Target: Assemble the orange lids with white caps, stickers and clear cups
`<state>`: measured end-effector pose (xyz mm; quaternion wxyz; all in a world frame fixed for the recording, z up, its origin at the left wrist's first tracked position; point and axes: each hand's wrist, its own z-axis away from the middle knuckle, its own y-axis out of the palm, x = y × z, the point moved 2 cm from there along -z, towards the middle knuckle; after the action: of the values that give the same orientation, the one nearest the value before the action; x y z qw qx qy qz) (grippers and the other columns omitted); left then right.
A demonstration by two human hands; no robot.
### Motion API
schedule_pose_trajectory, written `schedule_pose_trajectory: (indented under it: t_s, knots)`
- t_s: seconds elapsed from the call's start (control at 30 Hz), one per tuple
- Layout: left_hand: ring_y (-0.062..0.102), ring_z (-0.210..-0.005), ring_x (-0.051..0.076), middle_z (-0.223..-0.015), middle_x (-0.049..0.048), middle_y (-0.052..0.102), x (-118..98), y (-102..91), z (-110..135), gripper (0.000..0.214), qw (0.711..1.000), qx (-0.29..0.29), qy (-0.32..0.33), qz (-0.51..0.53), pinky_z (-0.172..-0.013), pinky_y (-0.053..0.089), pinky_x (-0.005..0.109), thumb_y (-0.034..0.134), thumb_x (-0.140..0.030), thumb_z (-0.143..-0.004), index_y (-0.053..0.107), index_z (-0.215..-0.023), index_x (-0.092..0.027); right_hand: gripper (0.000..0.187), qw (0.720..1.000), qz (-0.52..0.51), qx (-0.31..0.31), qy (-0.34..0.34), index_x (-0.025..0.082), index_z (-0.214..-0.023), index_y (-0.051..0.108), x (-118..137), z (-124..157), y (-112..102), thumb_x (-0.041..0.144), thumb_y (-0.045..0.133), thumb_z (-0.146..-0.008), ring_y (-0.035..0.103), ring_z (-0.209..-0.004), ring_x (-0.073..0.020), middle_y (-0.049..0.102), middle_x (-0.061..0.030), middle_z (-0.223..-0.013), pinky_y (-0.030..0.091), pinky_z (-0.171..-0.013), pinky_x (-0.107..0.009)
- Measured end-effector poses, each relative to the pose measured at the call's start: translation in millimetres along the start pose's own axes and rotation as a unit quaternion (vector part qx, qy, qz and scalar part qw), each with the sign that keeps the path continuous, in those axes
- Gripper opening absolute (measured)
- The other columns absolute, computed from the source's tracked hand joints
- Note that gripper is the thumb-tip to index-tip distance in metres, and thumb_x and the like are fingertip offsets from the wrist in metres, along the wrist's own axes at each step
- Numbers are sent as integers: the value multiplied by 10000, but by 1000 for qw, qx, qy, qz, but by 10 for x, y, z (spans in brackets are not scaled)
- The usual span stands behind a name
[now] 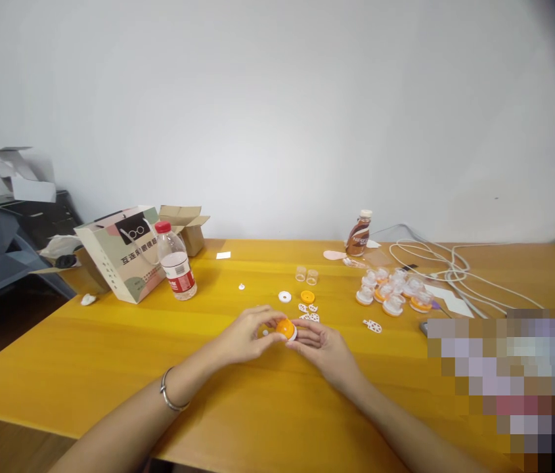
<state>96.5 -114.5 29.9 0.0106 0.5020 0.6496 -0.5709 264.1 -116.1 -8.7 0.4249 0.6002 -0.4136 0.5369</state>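
Note:
Between my two hands, just above the table, is a small round orange and white plastic piece [286, 328]. My left hand [252, 334] pinches it from the left with thumb and fingers. From the right, my right hand [325, 348] grips the same piece by its white edge. Just beyond my hands lie a white disc [284, 297], an orange disc [307, 297] and several flat white cut-out parts [309, 316]. Two clear plastic cups [301, 273] stand behind the discs. Another white cut-out part [372, 326] rests to the right.
Several clear-topped orange and white assemblies [393, 303] cluster at the right, near tangled white cables [454, 269]. A brown drink bottle [358, 234] stands at the back. On the left are a water bottle [175, 263], a paper bag [124, 256] and a cardboard box [191, 230].

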Motion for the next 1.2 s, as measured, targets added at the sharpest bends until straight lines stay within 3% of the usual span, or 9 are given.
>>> schedule_pose_trajectory:
  t_s: [0.33, 0.6, 1.0, 1.1, 1.2]
  knots:
    - [551, -869, 163, -945, 62, 593, -52, 5, 25, 298, 998, 8, 32, -62, -804, 431, 270, 504, -222, -804, 532, -1098, -182, 326, 1000, 3, 3, -24, 205, -901, 633, 25, 51, 34, 284, 717, -597, 658, -792, -218, 710, -46, -802, 496, -812, -375]
    - [530, -901, 168, -999, 66, 563, -121, -31, 35, 295, 994, 52, 60, -82, -812, 426, 284, 472, -264, -831, 500, -1116, -194, 393, 1000, 2, -2, 19, 178, -901, 598, 8, 19, 9, 243, 740, -539, 659, -765, -210, 704, -35, -751, 494, -796, -359]
    - [528, -902, 162, -1001, 61, 564, -98, -54, 22, 315, 994, 58, 63, -64, -810, 418, 281, 488, -297, -824, 502, -1122, -196, 361, 999, -19, 6, 36, 189, -883, 571, -36, -9, 10, 208, 717, -555, 652, -731, -186, 693, -21, -732, 470, -785, -340]
    - [537, -897, 153, -1002, 60, 571, -121, -78, 24, 304, 995, 67, 68, -36, -811, 418, 267, 502, -279, -813, 524, -1102, -189, 365, 999, -19, 15, 46, 194, -887, 552, -46, -7, 7, 208, 722, -565, 648, -708, -165, 696, -8, -731, 465, -763, -309]
    - [557, -849, 146, -929, 54, 599, -75, -81, 6, 276, 998, 40, 33, 20, -787, 429, 258, 530, -283, -793, 565, -1043, -171, 349, 999, -26, 27, 40, 189, -890, 561, -31, -18, -3, 243, 724, -586, 636, -656, -146, 684, 14, -658, 464, -723, -289]
